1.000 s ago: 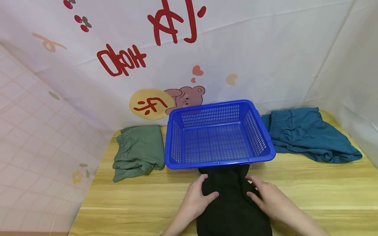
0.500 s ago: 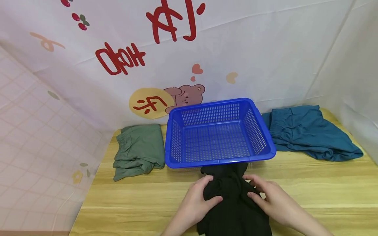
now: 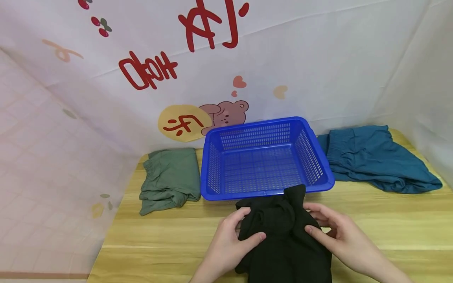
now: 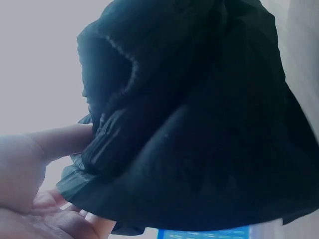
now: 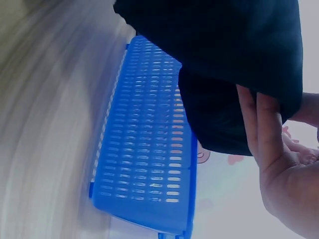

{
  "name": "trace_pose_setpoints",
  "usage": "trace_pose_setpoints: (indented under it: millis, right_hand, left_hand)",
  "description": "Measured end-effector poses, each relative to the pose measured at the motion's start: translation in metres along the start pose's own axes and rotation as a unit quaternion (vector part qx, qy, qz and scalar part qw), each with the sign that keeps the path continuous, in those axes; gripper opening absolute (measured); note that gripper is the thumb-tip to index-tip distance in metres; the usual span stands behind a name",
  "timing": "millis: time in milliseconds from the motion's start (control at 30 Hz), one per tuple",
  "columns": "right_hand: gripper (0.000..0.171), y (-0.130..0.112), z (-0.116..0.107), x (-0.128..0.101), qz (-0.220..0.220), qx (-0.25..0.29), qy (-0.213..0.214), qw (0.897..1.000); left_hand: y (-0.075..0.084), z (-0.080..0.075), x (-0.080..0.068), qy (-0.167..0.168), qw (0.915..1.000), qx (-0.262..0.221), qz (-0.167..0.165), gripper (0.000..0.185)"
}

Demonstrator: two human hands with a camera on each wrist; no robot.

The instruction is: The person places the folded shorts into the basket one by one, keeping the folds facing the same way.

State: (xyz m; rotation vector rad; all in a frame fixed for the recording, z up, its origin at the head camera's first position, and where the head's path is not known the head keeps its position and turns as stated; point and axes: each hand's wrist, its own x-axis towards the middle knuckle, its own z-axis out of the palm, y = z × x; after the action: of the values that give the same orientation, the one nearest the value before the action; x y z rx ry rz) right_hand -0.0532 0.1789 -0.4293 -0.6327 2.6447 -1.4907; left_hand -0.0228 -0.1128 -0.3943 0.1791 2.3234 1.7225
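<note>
A black garment (image 3: 283, 251) stands bunched in front of the blue basket, its upper end raised and one corner overlapping the basket's front rim in the head view. My left hand (image 3: 230, 245) pinches its left side, thumb on the near face and fingers partly hidden behind the cloth. On the other side my right hand (image 3: 345, 239) grips it likewise, thumb in front. The left wrist view shows the garment (image 4: 199, 134) draped down with a dark, gathered-edged opening near the thumb. In the right wrist view, fingers (image 5: 269, 124) reach under the cloth.
The blue plastic basket (image 3: 244, 195) sits on the wooden table (image 3: 141, 251) just beyond the garment, with nothing in it. A folded green garment (image 3: 173, 177) lies to its left, and teal elastic-waisted clothing (image 3: 375, 161) to its right. A printed white curtain (image 3: 318, 70) hangs behind.
The black garment's far end has risen from lying flat by the basket to bunched and lifted. Both hands keep hold, the right having shifted slightly outward and up.
</note>
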Motion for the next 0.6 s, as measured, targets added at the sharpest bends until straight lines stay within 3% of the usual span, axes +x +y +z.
trace_pose_setpoints:
  millis: [133, 300, 433, 600]
  right_hand:
    - [0.047, -0.003, -0.002, -0.003, 0.005, 0.023, 0.039, 0.999]
    - [0.049, -0.003, -0.003, 0.003, -0.025, 0.085, 0.098, 0.991]
    - [0.048, 0.007, -0.008, 0.011, 0.035, 0.156, 0.099, 0.982]
    - [0.043, 0.015, -0.008, 0.016, 0.079, 0.231, 0.093, 0.965]
  left_hand:
    - [0.005, -0.001, -0.004, 0.022, 0.999, -0.035, 0.019, 0.044]
    - [0.002, -0.006, 0.003, 0.093, 0.9924, -0.073, 0.034, 0.044]
    - [-0.006, -0.01, 0.014, 0.107, 0.9869, -0.114, 0.041, 0.046]
    - [-0.012, -0.009, 0.02, 0.114, 0.9861, -0.115, 0.036, 0.047]
